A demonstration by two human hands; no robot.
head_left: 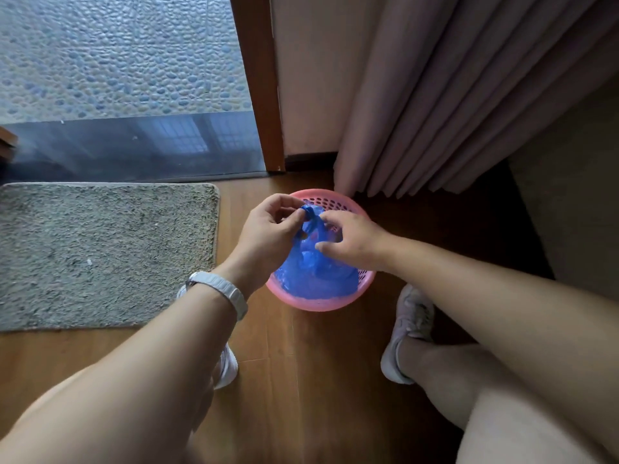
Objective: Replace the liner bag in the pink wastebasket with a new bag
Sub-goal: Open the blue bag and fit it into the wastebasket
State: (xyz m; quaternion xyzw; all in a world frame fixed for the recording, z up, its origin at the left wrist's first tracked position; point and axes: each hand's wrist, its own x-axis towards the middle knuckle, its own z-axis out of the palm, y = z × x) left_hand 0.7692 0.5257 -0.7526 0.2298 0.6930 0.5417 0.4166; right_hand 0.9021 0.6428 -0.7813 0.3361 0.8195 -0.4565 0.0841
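A pink wastebasket [315, 306] with perforated sides stands on a wood-plank floor [301, 380], just in front of the hem of a pale mauve curtain [435, 95] that hangs in deep folds. The blue liner bag [318, 279] sits inside it, its plastic gathered upward toward the middle.

The left hand [268, 229], with a white watch [221, 291] on its wrist, pinches a twisted strand at the top of the bag between thumb and fingers. The right hand [355, 239] curls over the gathered plastic beside it, thumb and fingertips closed on the bag.

To the left lies a grey shaggy mat [100, 256], set against a dark polished threshold [134, 152]. Beyond that a pebble-textured floor [117, 55] runs away. A brown wooden door frame [261, 88] rises between the doorway and a cream wall [308, 78]. A white shoe [227, 366] and a pale grey shoe [408, 329] rest on the planks on either side of the basket.
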